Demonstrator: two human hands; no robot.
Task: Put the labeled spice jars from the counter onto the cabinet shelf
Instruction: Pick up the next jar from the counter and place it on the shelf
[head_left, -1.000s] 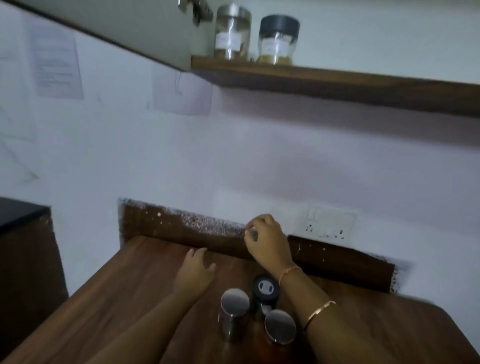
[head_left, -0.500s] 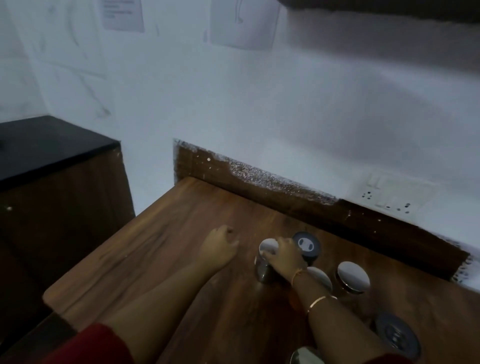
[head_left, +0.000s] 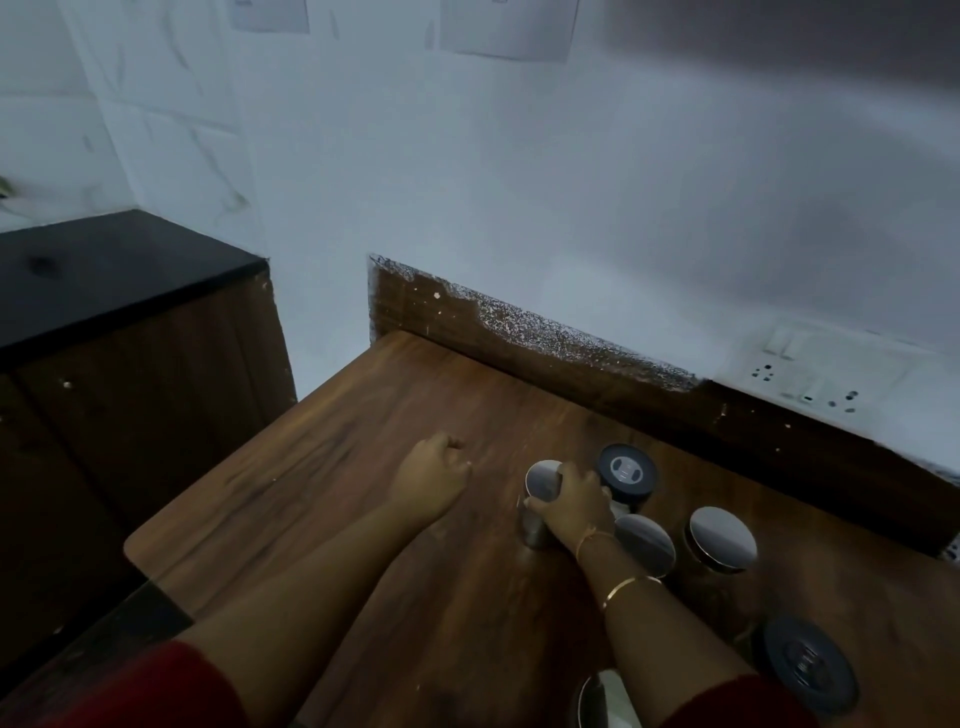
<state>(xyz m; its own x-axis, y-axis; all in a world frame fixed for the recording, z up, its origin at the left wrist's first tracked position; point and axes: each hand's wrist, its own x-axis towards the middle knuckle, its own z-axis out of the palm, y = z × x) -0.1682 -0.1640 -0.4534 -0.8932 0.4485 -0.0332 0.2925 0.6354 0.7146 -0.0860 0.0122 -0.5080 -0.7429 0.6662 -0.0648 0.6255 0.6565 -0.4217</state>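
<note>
Evidently at the pick-up step, going by the head view: gripping with the right hand (head_left: 571, 506), fingers and thumb curled over the rim and side, a small glass spice jar with a flat silver lid (head_left: 540, 480), upright on the brown wood-grain counter (head_left: 337, 493) at the left edge of the jar cluster. Resting nearby on the wood with the left hand (head_left: 434, 478), apart from every jar, fingers loosely curled under and holding nothing. Reads as the grasp stage of one transfer, with no sign yet of the base leaving the surface. Calls next for a straight lift clear of the neighbours, then a high reach up and back to the cabinet shelf, out of frame or perhaps hinted at by the dark blurred band (head_left: 779, 31) at top right; cannot tell. Crowded close on the right by a round black-lidded jar (head_left: 626, 470) just behind the knuckles, a second silver-lidded jar (head_left: 647, 543) just beside the wrist, a larger shiny-lidded jar (head_left: 722, 538) further right, another black-lidded jar (head_left: 808, 670) near the lower right corner, and part of one more container (head_left: 597, 701) cut off by the bottom edge. Liable to be knocked by the wrist or its thin gold bangle (head_left: 631, 584) if swung sideways. Elsewhere, well out of the way: a black-topped dark wooden cabinet (head_left: 104, 270) at left, a white wall socket plate (head_left: 810, 374) above the speckled upstand, sheets of paper (head_left: 506, 26) stuck on the pale wall
</note>
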